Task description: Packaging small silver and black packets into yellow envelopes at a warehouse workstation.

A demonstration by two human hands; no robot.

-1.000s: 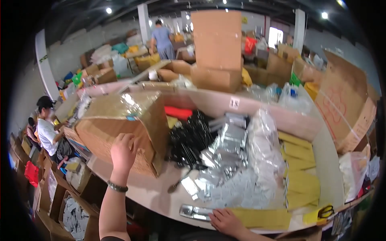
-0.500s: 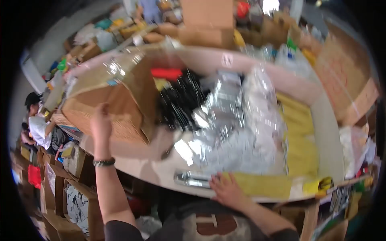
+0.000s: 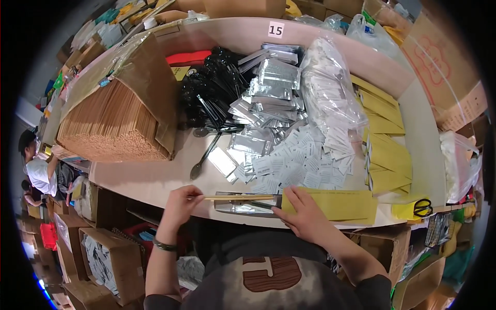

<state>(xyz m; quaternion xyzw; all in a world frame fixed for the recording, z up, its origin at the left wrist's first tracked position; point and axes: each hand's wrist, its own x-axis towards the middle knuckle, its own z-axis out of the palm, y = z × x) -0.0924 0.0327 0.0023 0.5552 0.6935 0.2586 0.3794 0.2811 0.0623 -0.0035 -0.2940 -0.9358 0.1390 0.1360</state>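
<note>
My left hand [image 3: 182, 205] pinches one end of thin wooden chopsticks [image 3: 235, 197], which lie level across the near table edge. Their far end reaches over a silver foil packet [image 3: 232, 207] beside my right hand [image 3: 307, 216]. That hand rests with fingers stretched and thumb apart on the end of a yellow envelope [image 3: 346, 206], holding nothing up. A dark handle shows between packet and envelope. At the left, a cardboard box [image 3: 164, 98] lies on its side, packed with wooden sticks [image 3: 108, 126]. A loose black spoon [image 3: 204, 157] lies beyond my left hand.
Black spoons [image 3: 219, 77], silver packets [image 3: 279, 77], white sachets [image 3: 292, 160] and a plastic bag [image 3: 333, 82] fill the middle. Yellow envelopes [image 3: 387, 160] are stacked at the right, near black-handled scissors [image 3: 422, 207]. A raised rim [image 3: 232, 33] borders the table. Another person [image 3: 40, 168] is at far left.
My left hand has come from the box of sticks back to the near edge, now with chopsticks in it. My right hand stays at the envelope's end. The view has tilted downward.
</note>
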